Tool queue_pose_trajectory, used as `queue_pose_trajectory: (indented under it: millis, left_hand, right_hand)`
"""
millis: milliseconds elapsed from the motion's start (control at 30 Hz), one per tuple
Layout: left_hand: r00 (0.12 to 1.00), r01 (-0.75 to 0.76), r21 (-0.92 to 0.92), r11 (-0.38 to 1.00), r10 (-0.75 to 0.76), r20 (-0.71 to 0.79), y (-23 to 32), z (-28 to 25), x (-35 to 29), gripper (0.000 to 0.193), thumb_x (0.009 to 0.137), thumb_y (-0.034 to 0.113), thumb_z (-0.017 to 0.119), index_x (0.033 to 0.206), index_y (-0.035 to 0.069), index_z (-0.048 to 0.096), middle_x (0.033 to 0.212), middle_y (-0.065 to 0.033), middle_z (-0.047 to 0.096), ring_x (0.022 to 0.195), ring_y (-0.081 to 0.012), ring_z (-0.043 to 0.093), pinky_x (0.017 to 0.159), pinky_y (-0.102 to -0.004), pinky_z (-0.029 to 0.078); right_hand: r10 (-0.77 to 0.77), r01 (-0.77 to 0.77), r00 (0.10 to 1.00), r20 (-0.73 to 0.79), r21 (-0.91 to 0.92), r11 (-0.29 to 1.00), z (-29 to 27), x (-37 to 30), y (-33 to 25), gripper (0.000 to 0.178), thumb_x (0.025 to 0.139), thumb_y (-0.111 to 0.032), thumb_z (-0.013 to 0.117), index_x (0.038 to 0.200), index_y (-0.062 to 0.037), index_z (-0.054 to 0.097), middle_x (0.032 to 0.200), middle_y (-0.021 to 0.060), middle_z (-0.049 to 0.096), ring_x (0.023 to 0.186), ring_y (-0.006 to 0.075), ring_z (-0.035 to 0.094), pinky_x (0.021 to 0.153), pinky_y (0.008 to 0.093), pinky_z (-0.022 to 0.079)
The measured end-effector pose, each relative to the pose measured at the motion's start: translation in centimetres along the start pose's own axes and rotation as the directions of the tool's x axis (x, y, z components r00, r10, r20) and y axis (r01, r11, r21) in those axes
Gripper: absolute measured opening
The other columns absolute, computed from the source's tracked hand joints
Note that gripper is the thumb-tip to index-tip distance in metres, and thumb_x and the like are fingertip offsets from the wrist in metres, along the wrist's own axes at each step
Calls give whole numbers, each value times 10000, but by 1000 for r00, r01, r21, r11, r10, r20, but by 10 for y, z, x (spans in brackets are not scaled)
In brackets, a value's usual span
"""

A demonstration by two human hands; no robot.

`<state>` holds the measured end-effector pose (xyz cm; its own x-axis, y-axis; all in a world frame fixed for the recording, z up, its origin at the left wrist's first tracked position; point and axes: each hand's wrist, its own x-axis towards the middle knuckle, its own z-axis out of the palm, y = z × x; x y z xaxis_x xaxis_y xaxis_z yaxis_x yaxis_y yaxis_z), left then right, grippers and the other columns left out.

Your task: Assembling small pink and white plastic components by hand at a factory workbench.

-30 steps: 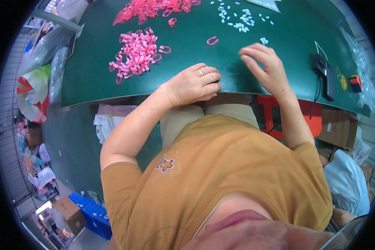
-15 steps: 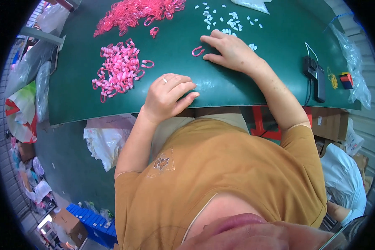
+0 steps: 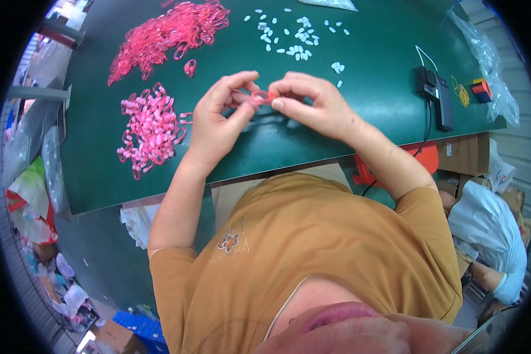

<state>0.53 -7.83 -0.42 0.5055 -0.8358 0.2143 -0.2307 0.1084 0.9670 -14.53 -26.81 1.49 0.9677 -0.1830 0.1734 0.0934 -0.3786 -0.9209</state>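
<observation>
A small red-pink loop (image 3: 261,99) is held up between my two hands, just above the green table. My left hand (image 3: 219,115) pinches its left side between thumb and fingers. At its right end, the thumb and forefinger of my right hand (image 3: 312,105) are closed on it. Whether a small piece is also tucked in my right fingers is hidden. Left of my left hand lies a heap of pink loops with pale pink oval pieces (image 3: 150,131). Farther back is a larger heap of plain red-pink loops (image 3: 168,36), with a little clump (image 3: 190,68) beside it.
Small white oval pieces (image 3: 301,35) lie scattered beyond my hands. At the right are a black power strip (image 3: 445,106), yellow string (image 3: 461,93) and a red-yellow-blue block (image 3: 481,90). Clear plastic (image 3: 484,65) hangs along the right edge. Another person's pale blue top (image 3: 489,230) shows lower right.
The single pink loop that lay on the table by my right hand is now lifted. Both hands have come together around it, and the view has shifted slightly.
</observation>
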Motion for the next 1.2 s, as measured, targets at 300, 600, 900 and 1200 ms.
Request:
queue_pose_trajectory:
  millis: [300, 600, 900, 1200]
  left_hand:
    - [974, -178, 42, 983, 169, 153, 6, 30, 18, 192, 953, -27, 732, 1132, 35, 765, 1021, -69, 753, 940, -154, 719, 811, -281, 584]
    - [975, -90, 78, 993, 72, 209, -33, 31, 23, 134, 942, -15, 754, 1064, 31, 723, 979, -62, 773, 863, -139, 756, 778, -276, 606]
    - [953, -155, 205, 966, 91, 289, -32, 26, 27, 80, 951, 9, 746, 1015, 41, 710, 960, -59, 774, 843, -151, 757, 766, -282, 605]
    - [954, -126, 221, 967, 57, 294, -27, 30, 27, 73, 961, 33, 745, 1017, 42, 699, 957, -56, 773, 827, -151, 755, 765, -282, 602]
  right_hand:
    - [129, -80, 969, -210, 228, 970, 21, -51, 12, 163, 1011, -165, 705, 1105, -35, 731, 957, 10, 634, 822, 88, 584, 712, 267, 455]
    - [-27, -282, 935, -353, -788, 547, -57, -87, 22, 119, 977, -221, 717, 1021, -126, 773, 922, 16, 686, 905, 220, 680, 871, 398, 414]
    - [86, -406, 907, -413, -798, 446, -63, -75, 30, 186, 1016, -269, 656, 1050, -156, 799, 935, 31, 679, 968, 253, 672, 906, 422, 386]
    - [-12, -350, 914, -405, -803, 483, -63, -64, 31, 187, 1018, -272, 657, 1050, -159, 802, 924, 38, 683, 956, 269, 678, 890, 426, 399]
